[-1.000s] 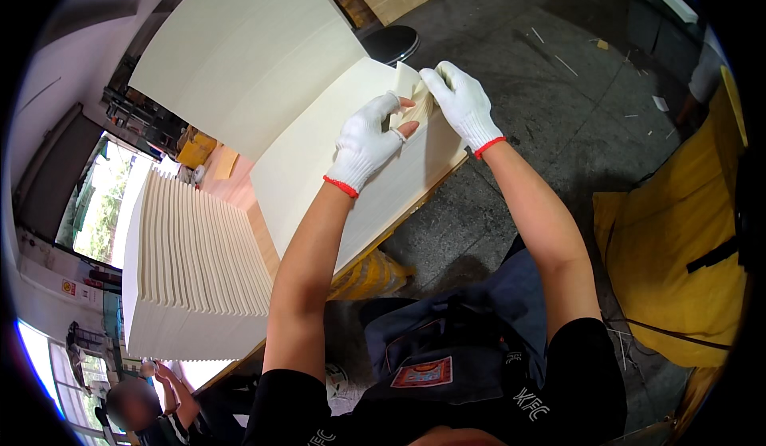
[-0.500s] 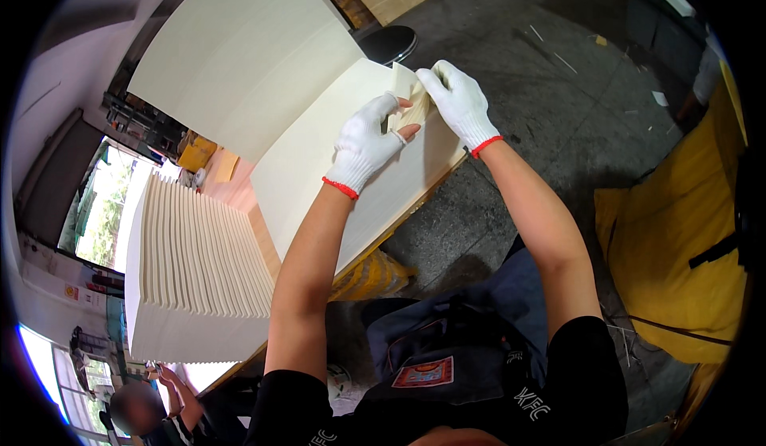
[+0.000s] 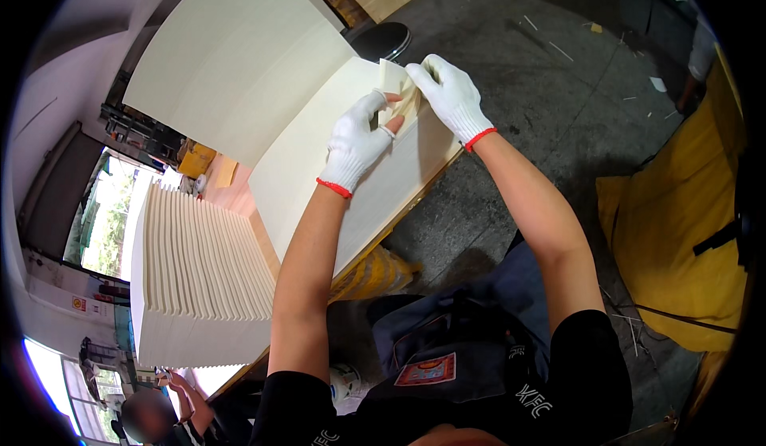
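White-gloved right hand [image 3: 452, 99] grips bent corner of sheet stack [image 3: 307, 139] on desk [image 3: 238, 195]; left hand [image 3: 353, 139] touches that corner, thumb and finger apart. Ridged pile [image 3: 199, 258] at left, pale panel [image 3: 239, 63] behind, round black stool [image 3: 381, 41] past corner.

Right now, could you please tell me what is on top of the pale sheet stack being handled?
Over the stack is the gloved left hand; the gloved right hand is at its lifted corner. The hands hide the surface beneath.
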{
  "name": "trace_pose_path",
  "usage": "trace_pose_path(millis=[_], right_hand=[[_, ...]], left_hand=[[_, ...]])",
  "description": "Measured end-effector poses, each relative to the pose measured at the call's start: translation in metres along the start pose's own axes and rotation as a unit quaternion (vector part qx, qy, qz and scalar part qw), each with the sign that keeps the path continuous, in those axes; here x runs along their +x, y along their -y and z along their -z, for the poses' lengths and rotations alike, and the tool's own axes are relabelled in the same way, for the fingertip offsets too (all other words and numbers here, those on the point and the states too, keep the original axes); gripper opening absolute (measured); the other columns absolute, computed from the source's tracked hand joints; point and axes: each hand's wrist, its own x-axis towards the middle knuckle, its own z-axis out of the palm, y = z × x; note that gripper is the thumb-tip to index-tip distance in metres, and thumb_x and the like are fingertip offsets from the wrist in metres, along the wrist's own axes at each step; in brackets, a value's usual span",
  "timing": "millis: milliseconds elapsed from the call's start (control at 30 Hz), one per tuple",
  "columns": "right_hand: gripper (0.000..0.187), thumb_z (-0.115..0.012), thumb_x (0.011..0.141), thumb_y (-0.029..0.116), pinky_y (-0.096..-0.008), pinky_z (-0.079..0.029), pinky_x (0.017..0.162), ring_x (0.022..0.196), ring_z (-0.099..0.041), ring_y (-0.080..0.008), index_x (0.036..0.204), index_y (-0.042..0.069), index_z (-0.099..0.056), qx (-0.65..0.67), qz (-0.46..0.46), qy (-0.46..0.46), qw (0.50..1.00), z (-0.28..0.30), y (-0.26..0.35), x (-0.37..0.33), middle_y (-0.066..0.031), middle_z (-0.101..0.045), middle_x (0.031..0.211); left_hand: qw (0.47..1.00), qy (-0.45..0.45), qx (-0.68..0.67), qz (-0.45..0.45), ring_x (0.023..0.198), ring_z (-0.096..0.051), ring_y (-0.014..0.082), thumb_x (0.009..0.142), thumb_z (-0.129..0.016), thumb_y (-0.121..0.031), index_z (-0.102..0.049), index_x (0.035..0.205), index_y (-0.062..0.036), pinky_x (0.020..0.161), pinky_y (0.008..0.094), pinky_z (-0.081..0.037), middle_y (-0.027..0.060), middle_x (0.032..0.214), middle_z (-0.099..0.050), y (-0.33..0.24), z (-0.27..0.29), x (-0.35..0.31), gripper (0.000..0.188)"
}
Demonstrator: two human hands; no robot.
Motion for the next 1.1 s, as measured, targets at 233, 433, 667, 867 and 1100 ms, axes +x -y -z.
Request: trace_pose_path(millis=[233, 433, 667, 867, 1100], right_hand=[[0.049, -0.058, 0.093, 0.053, -0.0439, -0.048, 0.071, 0.078, -0.065, -0.0359, 0.084, 0.005, -0.061, 0.000, -0.012, 0.004, 1.000, 0.000, 0.000, 0.001, -0.0168, -0.066, 0.079], [0.047, -0.058, 0.093, 0.051, -0.0437, -0.048, 0.071, 0.078, -0.065, -0.0348, 0.085, 0.005, -0.062, 0.018, -0.013, -0.008, 1.000, -0.001, 0.000, 0.000, -0.0167, -0.066, 0.080], [0.049, -0.060, 0.093, 0.051, -0.0415, -0.048, 0.071, 0.073, -0.063, -0.0293, 0.082, 0.004, -0.060, 0.055, -0.030, -0.005, 0.998, 0.001, 0.001, -0.001, -0.0133, -0.064, 0.076], [0.038, -0.065, 0.094, 0.042, -0.0306, -0.042, 0.067, 0.068, -0.051, -0.0104, 0.080, 0.007, -0.061, 0.071, -0.034, -0.014, 0.997, -0.001, -0.005, 0.000, -0.0004, -0.056, 0.069], [0.040, -0.062, 0.095, 0.045, -0.0313, -0.044, 0.070, 0.070, -0.054, -0.0122, 0.082, 0.007, -0.062, 0.102, -0.025, 0.005, 0.994, -0.004, -0.011, 0.002, -0.0028, -0.059, 0.072]], left_hand=[[0.998, -0.030, -0.020, -0.051, 0.086, -0.062, 0.0224, 0.097, -0.055, -0.012, -0.066, 0.122, -0.0091, 0.081, 0.0333, -0.051, 0.0124, 0.096, -0.067, 0.009, -0.003, 0.001, 0.028], [0.993, -0.031, 0.070, -0.090, 0.091, -0.066, 0.0192, 0.088, -0.074, -0.018, -0.067, 0.118, -0.0077, 0.083, 0.0332, -0.052, 0.0148, 0.107, -0.071, 0.016, -0.004, 0.004, 0.032], [0.999, -0.030, -0.011, -0.029, 0.084, -0.064, 0.0193, 0.094, -0.065, -0.013, -0.066, 0.123, -0.0094, 0.080, 0.0303, -0.051, 0.0125, 0.099, -0.070, 0.009, -0.004, 0.002, 0.030], [1.000, -0.009, 0.005, -0.028, 0.103, -0.068, 0.0324, 0.097, -0.059, -0.015, -0.067, 0.121, -0.0104, 0.088, 0.0361, -0.052, 0.0174, 0.106, -0.071, 0.004, 0.000, 0.002, 0.025], [0.995, -0.011, 0.058, -0.074, 0.099, -0.068, 0.0315, 0.092, -0.068, -0.017, -0.067, 0.123, -0.0113, 0.088, 0.0360, -0.052, 0.0168, 0.107, -0.071, 0.012, -0.003, 0.003, 0.032]])
